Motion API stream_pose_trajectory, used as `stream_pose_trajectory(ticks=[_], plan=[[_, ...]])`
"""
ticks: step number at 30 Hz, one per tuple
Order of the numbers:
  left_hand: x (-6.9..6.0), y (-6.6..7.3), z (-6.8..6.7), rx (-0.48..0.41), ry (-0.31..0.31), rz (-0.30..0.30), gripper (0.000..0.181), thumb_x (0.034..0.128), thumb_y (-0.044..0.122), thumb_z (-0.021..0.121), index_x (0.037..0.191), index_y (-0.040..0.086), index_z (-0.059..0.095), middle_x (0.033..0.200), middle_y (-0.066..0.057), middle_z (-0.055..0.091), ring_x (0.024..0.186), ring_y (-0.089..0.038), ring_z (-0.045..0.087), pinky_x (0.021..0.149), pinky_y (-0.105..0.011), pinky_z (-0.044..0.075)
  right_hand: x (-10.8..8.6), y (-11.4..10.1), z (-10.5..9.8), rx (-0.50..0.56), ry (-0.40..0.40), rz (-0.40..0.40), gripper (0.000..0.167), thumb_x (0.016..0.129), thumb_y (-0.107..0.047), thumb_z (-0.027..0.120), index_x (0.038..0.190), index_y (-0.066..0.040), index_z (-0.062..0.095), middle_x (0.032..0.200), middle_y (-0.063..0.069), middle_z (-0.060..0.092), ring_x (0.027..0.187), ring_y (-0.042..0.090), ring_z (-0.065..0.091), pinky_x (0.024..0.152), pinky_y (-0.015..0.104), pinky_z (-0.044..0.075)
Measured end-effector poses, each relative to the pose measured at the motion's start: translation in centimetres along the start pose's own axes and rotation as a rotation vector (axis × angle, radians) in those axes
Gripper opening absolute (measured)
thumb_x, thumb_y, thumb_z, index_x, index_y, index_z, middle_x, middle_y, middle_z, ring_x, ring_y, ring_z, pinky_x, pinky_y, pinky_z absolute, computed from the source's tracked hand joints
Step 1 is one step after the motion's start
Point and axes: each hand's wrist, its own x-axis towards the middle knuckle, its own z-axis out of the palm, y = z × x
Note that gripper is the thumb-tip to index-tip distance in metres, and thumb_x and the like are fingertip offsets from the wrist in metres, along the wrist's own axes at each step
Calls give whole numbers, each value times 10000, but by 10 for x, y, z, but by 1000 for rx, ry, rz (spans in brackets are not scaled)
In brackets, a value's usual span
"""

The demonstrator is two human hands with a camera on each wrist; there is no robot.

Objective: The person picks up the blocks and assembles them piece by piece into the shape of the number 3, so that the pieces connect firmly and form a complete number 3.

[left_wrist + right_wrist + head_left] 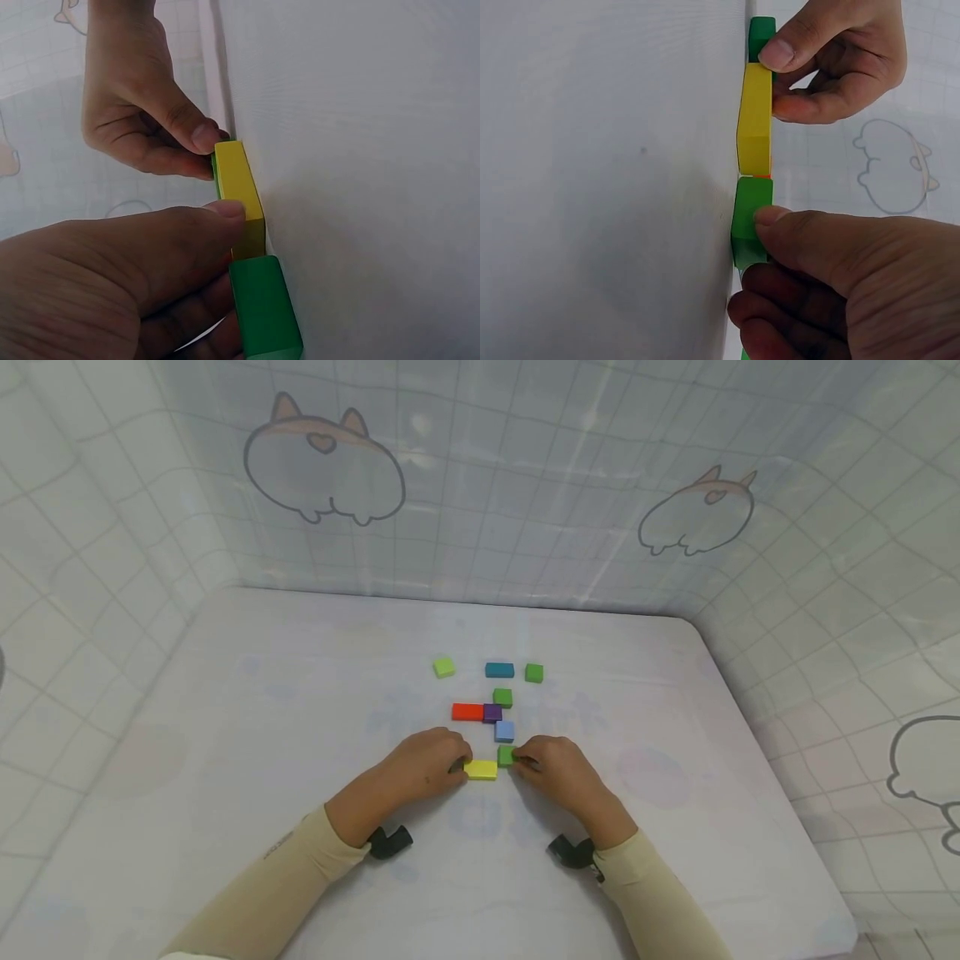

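Note:
The left hand (429, 764) pinches a flat yellow block (481, 770) at its left end. In the left wrist view its thumb lies on the near face of that block, with the other fingers curled behind. A dark green block (266, 307) sits at the yellow block's left end, mostly covered by the hand in the head view. The right hand (561, 774) pinches a bright green block (506, 756) between thumb and fingers, as the right wrist view shows. This green block stands close to the yellow block's right end.
Beyond the hands lie a light blue block (505, 732), a purple block (492, 713), a red block (467, 712) and a green block (502, 697). Farther back are a lime block (444, 667), a teal block (499, 670) and another green block (534, 673). Patterned curtains (480, 527) surround the white table (300, 652).

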Motion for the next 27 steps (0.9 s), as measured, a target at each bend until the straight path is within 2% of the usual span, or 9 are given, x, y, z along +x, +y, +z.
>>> stream_pose_trajectory(ticks=[15,27], plan=[[2,-2,0,-20,-5,15,214,863,250,782,1062,173,757,932,93,688,833,-104,551,828,-285,529,1,-2,5,-30,42,-2,205,850,-236,804,1028,-136,788,935,-44,753,829,54,673,789,230,567],[2,-2,-1,-15,-2,13,232,857,265,790,1068,173,760,926,90,691,824,-101,548,816,-269,520,0,-3,6,-12,58,-5,193,843,-256,809,999,-144,791,917,-51,756,805,43,669,765,224,569]])
